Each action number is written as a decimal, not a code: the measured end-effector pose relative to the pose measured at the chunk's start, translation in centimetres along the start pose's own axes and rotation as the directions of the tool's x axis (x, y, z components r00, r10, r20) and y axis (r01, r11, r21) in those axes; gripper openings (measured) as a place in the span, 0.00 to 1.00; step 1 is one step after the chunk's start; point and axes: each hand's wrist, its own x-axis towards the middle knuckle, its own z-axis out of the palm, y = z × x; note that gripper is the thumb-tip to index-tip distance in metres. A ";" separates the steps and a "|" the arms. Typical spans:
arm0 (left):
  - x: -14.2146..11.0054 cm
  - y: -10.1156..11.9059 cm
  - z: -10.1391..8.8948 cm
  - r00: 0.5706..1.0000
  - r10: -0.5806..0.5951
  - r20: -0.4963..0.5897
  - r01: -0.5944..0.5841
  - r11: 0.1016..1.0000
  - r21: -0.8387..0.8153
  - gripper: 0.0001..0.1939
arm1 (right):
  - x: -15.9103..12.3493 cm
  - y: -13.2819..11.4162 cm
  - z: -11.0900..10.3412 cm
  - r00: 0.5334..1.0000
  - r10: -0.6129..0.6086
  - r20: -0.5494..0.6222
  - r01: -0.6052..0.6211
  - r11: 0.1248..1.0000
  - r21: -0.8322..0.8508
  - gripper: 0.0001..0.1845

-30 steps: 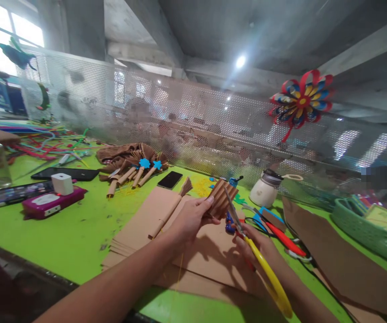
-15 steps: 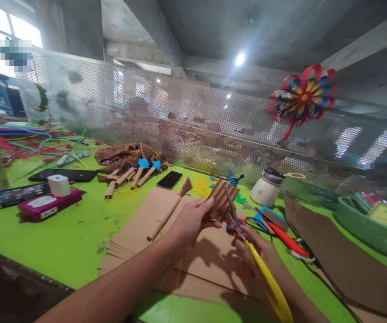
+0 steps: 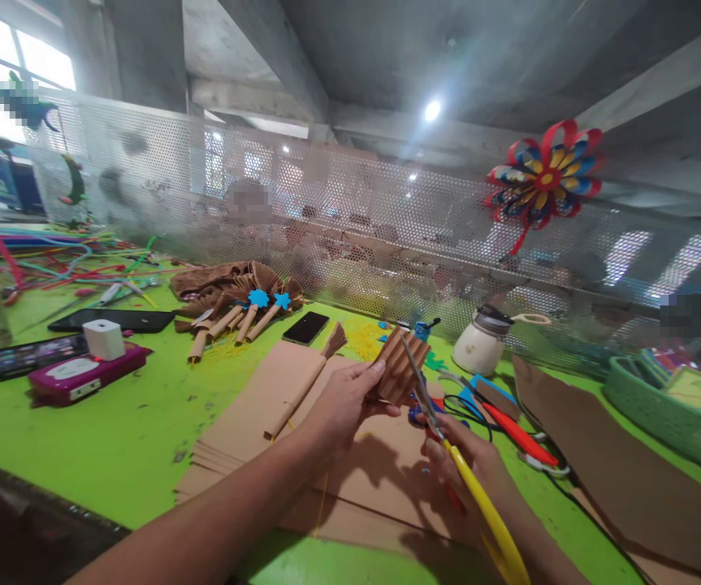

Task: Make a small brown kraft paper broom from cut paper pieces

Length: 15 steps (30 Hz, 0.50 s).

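Pinched in my left hand (image 3: 350, 402) is a piece of pleated brown paper (image 3: 394, 366), its folds turned upward. My right hand (image 3: 465, 447) grips a pair of yellow-handled scissors (image 3: 472, 479). Their blades lie against the right edge of the pleated paper; whether they are cutting into it I cannot tell. Below both hands is a stack of brown paper sheets (image 3: 246, 398). A rolled brown paper stick with a frayed tip (image 3: 301, 390) rests on the stack, left of my left hand.
Finished paper sticks with blue cutouts (image 3: 258, 299) lie at the back left, near a phone (image 3: 305, 327). A purple box with a white charger (image 3: 91, 374) sits left. Rightward are a white jar (image 3: 478, 345), a red-handled tool (image 3: 524, 435), brown sheet (image 3: 618, 463) and green basket (image 3: 660, 422).
The view has shifted very slightly. Both hands keep their hold, with the scissors still at the pleated paper. At far left, another person's hand has moved up and left with pink strands.
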 end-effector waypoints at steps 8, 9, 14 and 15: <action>-0.1 0.1 0.0 1.000 -0.003 0.003 0.003 1.000 0.025 0.17 | -0.3 -0.2 0.0 1.000 -0.003 -0.018 0.002 0.999 -0.050 0.26; -0.1 0.2 0.0 1.000 -0.002 0.002 0.002 1.000 0.027 0.17 | -0.3 -0.3 0.0 1.000 0.000 -0.024 -0.002 0.999 -0.044 0.26; -0.1 0.1 0.1 1.000 -0.005 0.001 0.005 1.000 0.026 0.18 | -0.6 -0.3 0.1 0.998 0.060 -0.031 -0.061 0.998 -0.026 0.28; -0.1 0.1 0.1 1.000 -0.003 0.001 0.003 1.000 0.027 0.18 | -0.7 -0.2 0.0 0.997 0.069 -0.031 -0.070 0.997 -0.031 0.29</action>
